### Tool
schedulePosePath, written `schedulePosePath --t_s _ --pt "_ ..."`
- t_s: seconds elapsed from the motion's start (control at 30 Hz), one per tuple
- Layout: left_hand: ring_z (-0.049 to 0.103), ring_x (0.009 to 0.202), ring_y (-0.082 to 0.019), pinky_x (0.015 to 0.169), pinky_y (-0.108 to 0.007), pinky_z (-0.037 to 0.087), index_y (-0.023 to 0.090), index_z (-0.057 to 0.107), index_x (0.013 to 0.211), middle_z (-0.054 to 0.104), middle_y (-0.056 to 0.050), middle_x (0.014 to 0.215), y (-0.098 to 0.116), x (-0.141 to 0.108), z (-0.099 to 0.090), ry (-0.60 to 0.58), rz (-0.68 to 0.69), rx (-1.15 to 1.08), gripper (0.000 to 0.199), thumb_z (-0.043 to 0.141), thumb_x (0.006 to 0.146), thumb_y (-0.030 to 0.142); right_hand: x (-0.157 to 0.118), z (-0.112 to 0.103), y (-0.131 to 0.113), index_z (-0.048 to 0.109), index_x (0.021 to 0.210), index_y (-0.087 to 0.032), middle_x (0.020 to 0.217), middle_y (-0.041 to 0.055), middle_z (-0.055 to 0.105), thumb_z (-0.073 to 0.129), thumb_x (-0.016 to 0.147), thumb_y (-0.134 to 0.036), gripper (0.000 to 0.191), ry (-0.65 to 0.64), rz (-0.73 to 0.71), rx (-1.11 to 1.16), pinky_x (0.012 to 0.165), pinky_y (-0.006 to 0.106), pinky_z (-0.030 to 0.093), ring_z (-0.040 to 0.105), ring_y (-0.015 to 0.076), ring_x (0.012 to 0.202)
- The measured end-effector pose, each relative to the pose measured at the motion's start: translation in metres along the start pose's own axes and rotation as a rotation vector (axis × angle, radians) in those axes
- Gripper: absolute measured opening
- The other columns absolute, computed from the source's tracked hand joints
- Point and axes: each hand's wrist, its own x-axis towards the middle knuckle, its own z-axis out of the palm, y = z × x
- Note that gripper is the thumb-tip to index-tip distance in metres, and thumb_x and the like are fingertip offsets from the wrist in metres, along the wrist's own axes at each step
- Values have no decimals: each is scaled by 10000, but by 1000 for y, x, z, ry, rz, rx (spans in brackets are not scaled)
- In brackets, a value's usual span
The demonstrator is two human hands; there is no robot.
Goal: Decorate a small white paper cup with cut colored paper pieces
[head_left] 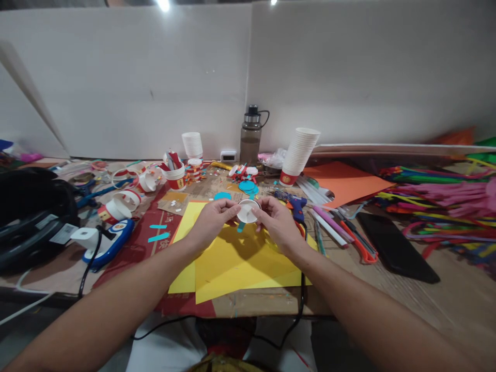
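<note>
Between my two hands is a small round white paper cup piece, with blue-green paper strips sticking out above and below its rim. My left hand pinches its left side, fingers curled and thumb on the edge. From the right, my right hand grips the other side in the same way. Both hands are over yellow paper sheets. Just beyond them lie blue paper discs. Two blue strips rest to the left on red printed cardboard.
A blue glue gun lies right of my hands, its cord running down over the table edge. Farther right are a black phone and orange-handled scissors. Stacked paper cups and a water bottle stand behind. A power strip sits left.
</note>
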Motion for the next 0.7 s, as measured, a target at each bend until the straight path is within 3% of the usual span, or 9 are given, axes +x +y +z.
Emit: schedulePosePath --t_s 0.27,0.5,0.7 --pt "586 662 -131 634 -268 482 129 640 840 649 -38 737 -4 2 -2 -36 -19 -26 362 713 751 473 -1 -1 -1 508 805 -202 671 -42 511 668 759 -416 270 -14 13 -38 443 238 443 473 99 530" --pt "591 691 -127 657 -263 471 126 696 972 695 -68 849 -6 5 -3 -85 -20 -45 379 708 768 446 0 0 -1 507 793 -201 660 -42 498 675 739 -443 298 -1 19 -57 443 239 439 469 103 538" --pt "580 667 -113 638 -247 462 131 701 923 689 -50 821 -6 4 -2 -40 0 -73 330 718 764 420 -1 0 0 549 905 -196 803 1 553 686 745 -437 320 1 -19 -34 471 248 492 515 127 641"
